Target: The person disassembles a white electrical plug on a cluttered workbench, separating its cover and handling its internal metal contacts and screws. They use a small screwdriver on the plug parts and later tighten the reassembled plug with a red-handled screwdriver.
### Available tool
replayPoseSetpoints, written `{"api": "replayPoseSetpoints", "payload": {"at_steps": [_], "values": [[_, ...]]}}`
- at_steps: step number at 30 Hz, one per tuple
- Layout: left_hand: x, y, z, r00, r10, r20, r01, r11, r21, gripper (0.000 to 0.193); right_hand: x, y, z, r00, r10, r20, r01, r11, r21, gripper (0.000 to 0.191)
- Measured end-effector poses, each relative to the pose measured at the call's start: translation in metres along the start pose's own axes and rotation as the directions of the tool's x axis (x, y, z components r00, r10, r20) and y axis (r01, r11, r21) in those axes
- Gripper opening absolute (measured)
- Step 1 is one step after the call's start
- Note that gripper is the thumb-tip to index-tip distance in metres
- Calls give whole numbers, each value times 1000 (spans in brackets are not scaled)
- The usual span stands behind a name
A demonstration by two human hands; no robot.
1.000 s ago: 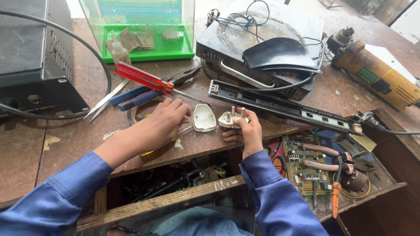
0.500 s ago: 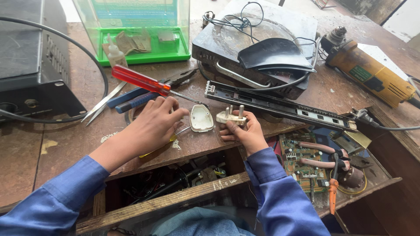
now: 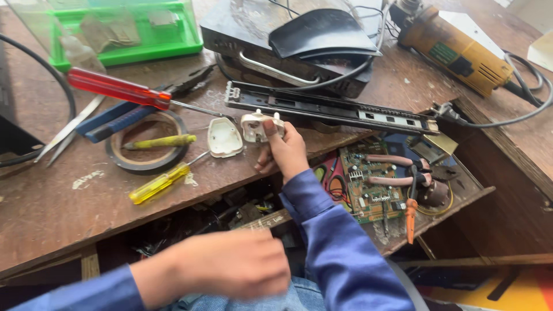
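Note:
My right hand [image 3: 283, 151] grips a white plug body [image 3: 258, 124] with its pins up, at the front edge of the wooden bench [image 3: 52, 213]. The plug's white cover [image 3: 224, 137] lies loose just left of it. My left hand [image 3: 230, 270] is low over my lap, blurred, with its fingers curled; whether it holds anything is unclear. A yellow screwdriver [image 3: 160, 183] lies on the bench left of the cover. A red-handled screwdriver [image 3: 118, 89] points its tip toward the cover.
A black tape roll [image 3: 115, 164] rings a small yellow tool [image 3: 158, 141]. Blue-handled pliers [image 3: 112, 120], a green tray [image 3: 121, 52], a black box [image 3: 230, 29], a black rail [image 3: 328, 109] and a yellow grinder [image 3: 455, 49] crowd the bench. An open drawer holds a circuit board [image 3: 368, 178].
My left hand has left the bench beside the plug cover and dropped back toward my lap. The right hand still holds the plug body. The view has moved closer.

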State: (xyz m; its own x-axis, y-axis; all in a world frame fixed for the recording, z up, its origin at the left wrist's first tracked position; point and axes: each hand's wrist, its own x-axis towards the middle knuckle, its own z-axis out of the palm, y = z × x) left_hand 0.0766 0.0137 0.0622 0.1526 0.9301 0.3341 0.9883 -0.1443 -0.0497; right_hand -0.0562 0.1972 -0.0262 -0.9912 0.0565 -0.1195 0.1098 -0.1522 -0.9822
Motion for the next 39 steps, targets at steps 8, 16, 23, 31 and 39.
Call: {"api": "replayPoseSetpoints", "payload": {"at_steps": [8,16,23,31,39], "values": [[-16,-9,20,996,9,84,-29,971,237,12,-14,4,15,992,-107,-74,109,994,25,49],[35,29,109,988,-90,-128,78,992,-99,19,-10,-1,15,998,-47,-45,48,998,34,53],[176,-5,183,818,-545,-185,424,788,-446,20,-14,-12,0,995,74,65,-84,984,158,73],[248,-35,195,684,-729,-42,579,577,-577,22,-19,-21,-7,988,82,133,-103,982,160,82],[254,-38,201,645,-764,-16,604,523,-602,24,-23,-31,-6,983,109,148,-133,977,167,80]]}}
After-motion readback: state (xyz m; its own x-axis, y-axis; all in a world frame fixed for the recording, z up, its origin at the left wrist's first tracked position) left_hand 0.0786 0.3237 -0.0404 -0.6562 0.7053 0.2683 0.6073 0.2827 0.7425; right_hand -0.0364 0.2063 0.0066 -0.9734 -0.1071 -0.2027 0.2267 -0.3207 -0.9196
